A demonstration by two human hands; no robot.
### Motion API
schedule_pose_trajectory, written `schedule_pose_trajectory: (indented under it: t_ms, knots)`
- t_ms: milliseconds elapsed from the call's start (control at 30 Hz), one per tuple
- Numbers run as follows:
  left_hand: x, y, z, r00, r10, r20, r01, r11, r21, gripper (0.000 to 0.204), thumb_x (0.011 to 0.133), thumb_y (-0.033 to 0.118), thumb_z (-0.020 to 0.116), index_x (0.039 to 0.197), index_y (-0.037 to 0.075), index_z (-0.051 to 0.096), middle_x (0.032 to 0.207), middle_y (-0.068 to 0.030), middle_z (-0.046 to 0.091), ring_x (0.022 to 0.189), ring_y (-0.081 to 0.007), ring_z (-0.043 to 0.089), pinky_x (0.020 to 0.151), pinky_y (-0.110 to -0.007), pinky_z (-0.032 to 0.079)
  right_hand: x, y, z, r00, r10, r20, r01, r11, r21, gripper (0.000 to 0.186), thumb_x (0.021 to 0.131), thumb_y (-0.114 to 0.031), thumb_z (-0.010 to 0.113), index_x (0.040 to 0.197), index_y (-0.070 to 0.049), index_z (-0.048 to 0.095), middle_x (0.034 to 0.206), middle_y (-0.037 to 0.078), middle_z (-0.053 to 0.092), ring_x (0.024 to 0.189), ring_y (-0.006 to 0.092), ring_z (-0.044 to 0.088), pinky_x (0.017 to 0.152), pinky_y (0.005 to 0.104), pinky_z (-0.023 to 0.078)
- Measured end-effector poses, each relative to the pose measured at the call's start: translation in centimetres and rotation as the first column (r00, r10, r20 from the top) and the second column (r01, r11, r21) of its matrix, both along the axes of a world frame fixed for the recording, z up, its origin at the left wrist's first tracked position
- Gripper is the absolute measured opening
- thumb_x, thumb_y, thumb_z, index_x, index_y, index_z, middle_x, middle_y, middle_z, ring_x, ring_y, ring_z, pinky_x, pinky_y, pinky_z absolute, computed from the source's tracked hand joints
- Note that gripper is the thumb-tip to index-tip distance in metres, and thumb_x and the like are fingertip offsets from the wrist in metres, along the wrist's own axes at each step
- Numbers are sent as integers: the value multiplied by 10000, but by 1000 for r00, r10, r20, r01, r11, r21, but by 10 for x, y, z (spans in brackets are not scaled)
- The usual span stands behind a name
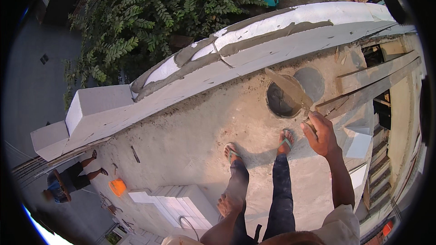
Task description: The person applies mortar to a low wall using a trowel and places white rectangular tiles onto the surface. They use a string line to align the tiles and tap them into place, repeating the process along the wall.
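Note:
My right hand (321,134) is closed round the handle of a trowel (289,87), whose long blade is smeared with mortar. The blade slants up and left, over part of a round bucket (270,107) that holds wet grey mortar (278,96). Down by my left leg, my left hand (230,205) has its fingers curled in; whether anything is in them is hidden. Beyond the bucket runs a low wall of white blocks (272,50), with grey mortar (200,66) spread in uneven strips along its top.
Wooden planks (372,78) lie right of the bucket, near stair-like openings (377,177). Stacked white blocks (193,204) stand at lower left, with an orange container (117,187) behind. Another person (68,183) is at far left. Leafy branches (150,22) grow behind the wall.

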State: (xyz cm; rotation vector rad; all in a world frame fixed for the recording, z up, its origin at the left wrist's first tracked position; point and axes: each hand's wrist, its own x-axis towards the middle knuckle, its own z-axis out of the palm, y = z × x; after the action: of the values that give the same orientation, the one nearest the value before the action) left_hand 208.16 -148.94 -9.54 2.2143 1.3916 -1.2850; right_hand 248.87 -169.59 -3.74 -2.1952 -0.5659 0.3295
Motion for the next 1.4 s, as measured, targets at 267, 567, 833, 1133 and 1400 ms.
schedule_pose_trajectory:
  t_ms: [267,567,833,1133,1400]
  knots:
    - [-4,-4,-2,1000,21,18,-21,1000,13,678,857,451,695,1433,109,591,1378,-170,627,1300,-386,575,1090,-509,448,92,106,97,650,361,668,99,832,-546,485,863,-100,759,1328,1,666,1057,62,617,939,232,690,705,354,609]
    - [-7,-7,2,1000,-11,-7,11,1000,25,601,896,458,647,1379,101,621,1379,-149,633,1266,-357,600,1058,-502,452,170,4,85,761,279,585,426,465,-776,275,924,-70,653,1185,5,691,1085,135,681,955,305,745,775,390,646]
    - [10,3,15,998,44,-45,-47,997,-54,684,888,433,698,1486,128,567,1425,-161,600,1334,-370,559,1126,-492,433,120,-42,45,777,-199,597,502,768,-397,305,1019,-174,653,1220,56,668,1172,235,711,1064,438,711,891,512,584]
    - [3,-1,0,996,-77,-37,77,997,6,609,909,435,677,1410,91,633,1439,-146,618,1291,-353,600,1079,-500,461,-45,-43,-231,899,-348,-267,121,781,-613,414,1003,-377,695,1052,34,697,922,263,725,931,458,723,819,509,575]
    - [1,-3,-9,990,-141,-15,141,990,18,585,889,415,687,1385,108,654,1415,-138,639,1281,-352,608,1074,-510,468,-10,-45,-418,975,160,-153,-217,548,-808,464,993,-471,700,985,-11,757,1079,206,766,976,341,756,824,466,611]
